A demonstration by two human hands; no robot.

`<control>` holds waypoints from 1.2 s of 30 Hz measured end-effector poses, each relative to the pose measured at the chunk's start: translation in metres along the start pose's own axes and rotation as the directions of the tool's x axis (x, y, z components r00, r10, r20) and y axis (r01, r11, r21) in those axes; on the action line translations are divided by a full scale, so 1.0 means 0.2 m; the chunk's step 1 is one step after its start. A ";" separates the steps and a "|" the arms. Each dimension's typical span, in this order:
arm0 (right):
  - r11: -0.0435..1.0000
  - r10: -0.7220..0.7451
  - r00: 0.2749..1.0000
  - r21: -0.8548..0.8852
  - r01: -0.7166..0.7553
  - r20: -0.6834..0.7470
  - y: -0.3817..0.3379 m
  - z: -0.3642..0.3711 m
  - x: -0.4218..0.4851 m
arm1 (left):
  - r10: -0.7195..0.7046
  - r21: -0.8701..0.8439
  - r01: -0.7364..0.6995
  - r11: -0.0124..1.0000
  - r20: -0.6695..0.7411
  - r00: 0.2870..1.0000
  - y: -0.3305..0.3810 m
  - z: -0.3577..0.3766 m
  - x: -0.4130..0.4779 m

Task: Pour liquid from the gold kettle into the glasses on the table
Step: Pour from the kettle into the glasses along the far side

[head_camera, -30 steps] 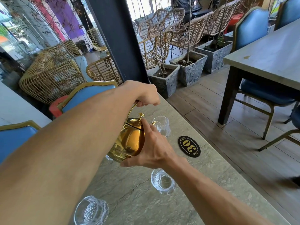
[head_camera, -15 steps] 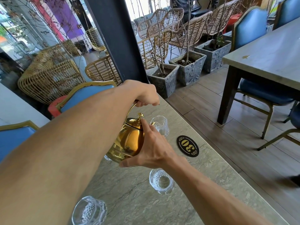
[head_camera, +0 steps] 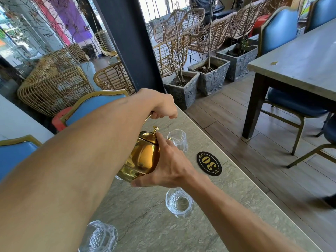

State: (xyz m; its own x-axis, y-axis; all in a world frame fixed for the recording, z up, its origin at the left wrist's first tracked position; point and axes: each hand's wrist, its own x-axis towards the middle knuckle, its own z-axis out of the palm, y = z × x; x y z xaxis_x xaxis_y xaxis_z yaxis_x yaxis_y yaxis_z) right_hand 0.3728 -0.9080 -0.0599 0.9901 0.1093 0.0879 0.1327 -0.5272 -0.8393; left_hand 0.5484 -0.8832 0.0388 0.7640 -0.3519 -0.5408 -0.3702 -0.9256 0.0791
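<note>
The gold kettle [head_camera: 143, 157] is held tilted above the grey stone table [head_camera: 236, 200]. My left hand [head_camera: 160, 104] is closed around its top handle. My right hand [head_camera: 169, 166] cups the kettle's side and bottom, with a finger up by the lid knob. A cut-glass tumbler [head_camera: 179, 141] stands just beyond the kettle, partly hidden by my fingers. Another glass [head_camera: 179, 202] sits under my right wrist. A third glass [head_camera: 99, 237] is near the bottom edge. The kettle's spout is hidden, and a bit of one more glass [head_camera: 119, 177] peeks from under the kettle.
A black oval number plaque reading 30 [head_camera: 209, 163] lies on the table right of the kettle. Blue padded chairs [head_camera: 94, 108] stand along the left side. A dark pillar [head_camera: 131, 42], stone planters [head_camera: 183, 88] and a second table [head_camera: 298, 64] lie beyond.
Both hands and the kettle have hardly moved. The view has shifted very slightly.
</note>
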 end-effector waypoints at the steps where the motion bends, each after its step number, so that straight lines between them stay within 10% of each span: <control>1: 1.000 0.003 1.000 0.000 -0.003 0.002 0.00 0.00 0.00 | 0.001 0.003 -0.001 1.000 0.001 1.000 0.00 0.00 0.00; 36: 0.999 -0.024 1.000 0.034 0.023 0.020 0.01 -0.02 0.02 | -0.030 0.041 0.029 0.999 0.003 1.000 0.01 0.00 0.01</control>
State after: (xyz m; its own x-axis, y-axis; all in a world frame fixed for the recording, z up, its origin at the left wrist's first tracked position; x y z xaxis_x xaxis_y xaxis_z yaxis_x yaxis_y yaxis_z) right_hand 0.3780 -0.9120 -0.0596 0.9855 0.1388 0.0971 0.1540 -0.4954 -0.8549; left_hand 0.5485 -0.8864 0.0388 0.7731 -0.3240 -0.5452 -0.3691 -0.9290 0.0287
